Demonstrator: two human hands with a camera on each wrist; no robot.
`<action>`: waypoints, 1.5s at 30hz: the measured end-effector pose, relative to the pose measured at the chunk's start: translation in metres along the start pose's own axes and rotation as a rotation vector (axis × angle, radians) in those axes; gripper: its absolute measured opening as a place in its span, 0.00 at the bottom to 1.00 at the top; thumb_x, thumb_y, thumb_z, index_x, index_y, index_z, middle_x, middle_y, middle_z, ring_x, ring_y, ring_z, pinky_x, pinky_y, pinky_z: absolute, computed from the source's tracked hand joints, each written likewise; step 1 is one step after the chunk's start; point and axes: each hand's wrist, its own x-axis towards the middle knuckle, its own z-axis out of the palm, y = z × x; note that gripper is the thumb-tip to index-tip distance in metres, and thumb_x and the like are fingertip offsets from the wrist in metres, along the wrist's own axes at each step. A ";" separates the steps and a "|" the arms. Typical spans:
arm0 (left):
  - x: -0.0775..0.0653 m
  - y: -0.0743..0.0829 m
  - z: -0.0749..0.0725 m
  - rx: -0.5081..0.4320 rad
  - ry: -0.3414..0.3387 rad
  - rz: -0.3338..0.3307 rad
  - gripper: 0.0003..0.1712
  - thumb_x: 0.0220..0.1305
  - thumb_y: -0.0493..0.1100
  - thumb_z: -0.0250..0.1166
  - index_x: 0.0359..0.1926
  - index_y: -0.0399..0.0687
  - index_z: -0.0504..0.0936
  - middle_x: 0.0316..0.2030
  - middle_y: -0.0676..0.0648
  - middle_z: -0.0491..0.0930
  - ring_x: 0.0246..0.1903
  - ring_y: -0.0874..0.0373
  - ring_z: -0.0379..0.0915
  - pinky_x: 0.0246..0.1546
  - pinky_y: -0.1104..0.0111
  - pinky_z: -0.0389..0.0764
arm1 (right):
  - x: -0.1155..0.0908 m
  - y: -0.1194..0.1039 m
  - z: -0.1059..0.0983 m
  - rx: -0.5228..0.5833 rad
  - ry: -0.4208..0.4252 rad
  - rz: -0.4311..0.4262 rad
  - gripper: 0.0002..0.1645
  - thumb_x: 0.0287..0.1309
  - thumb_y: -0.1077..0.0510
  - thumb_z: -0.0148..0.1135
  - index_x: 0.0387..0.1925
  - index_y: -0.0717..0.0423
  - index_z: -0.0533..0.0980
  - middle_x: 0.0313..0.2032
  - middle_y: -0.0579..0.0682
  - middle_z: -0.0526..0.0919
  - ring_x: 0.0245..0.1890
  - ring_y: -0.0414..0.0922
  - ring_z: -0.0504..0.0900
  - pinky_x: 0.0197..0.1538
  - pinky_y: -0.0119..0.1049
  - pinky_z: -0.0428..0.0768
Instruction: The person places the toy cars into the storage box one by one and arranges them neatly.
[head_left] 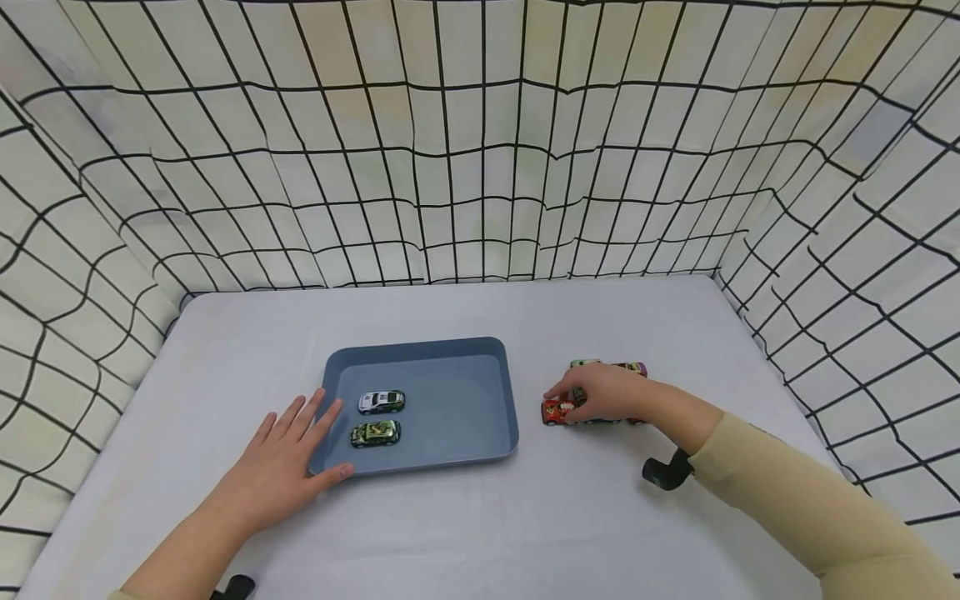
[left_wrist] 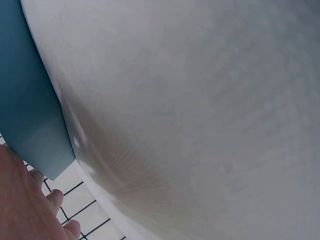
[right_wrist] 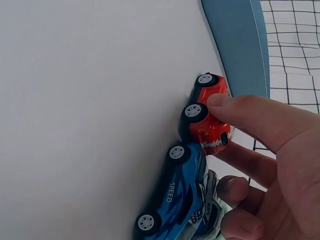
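Note:
My right hand (head_left: 611, 392) pinches a red toy car (head_left: 553, 412) just right of the blue-grey tray (head_left: 461, 408). In the right wrist view the thumb lies against the red car's side, above its wheels. A blue toy car (right_wrist: 182, 185) marked SPEED stands right behind it, with a grey toy car (right_wrist: 212, 210) alongside, near the curled fingers. My left hand (head_left: 281, 467) lies with fingers spread over the tray's left edge. Inside the tray sit a white toy car (head_left: 381, 403) and a green patterned one (head_left: 375, 433), side by side.
More toy cars, including a purple and yellow one (head_left: 637, 367), are partly hidden behind the right hand. A white cloth (head_left: 480, 533) covers the table. Black netting (head_left: 480, 154) over pale sheeting rises at the back and both sides.

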 end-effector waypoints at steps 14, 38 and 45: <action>-0.002 0.000 -0.001 -0.006 0.006 0.002 0.58 0.59 0.78 0.54 0.78 0.48 0.53 0.77 0.38 0.47 0.74 0.35 0.43 0.68 0.36 0.46 | 0.002 -0.008 0.000 -0.014 0.016 0.005 0.24 0.57 0.49 0.70 0.57 0.41 0.81 0.42 0.36 0.79 0.43 0.39 0.75 0.48 0.38 0.78; -0.002 -0.001 0.000 -0.016 0.003 0.003 0.57 0.59 0.79 0.53 0.78 0.49 0.53 0.77 0.38 0.47 0.74 0.36 0.42 0.68 0.36 0.46 | 0.012 -0.017 -0.033 0.187 0.064 -0.043 0.28 0.59 0.53 0.70 0.62 0.46 0.78 0.46 0.44 0.80 0.30 0.43 0.75 0.33 0.37 0.78; -0.002 -0.001 0.000 -0.020 0.004 0.005 0.58 0.59 0.79 0.54 0.78 0.49 0.53 0.77 0.38 0.47 0.74 0.36 0.42 0.69 0.36 0.46 | 0.023 -0.029 -0.043 0.155 0.091 -0.066 0.26 0.60 0.55 0.69 0.61 0.45 0.79 0.46 0.45 0.80 0.32 0.44 0.73 0.34 0.37 0.77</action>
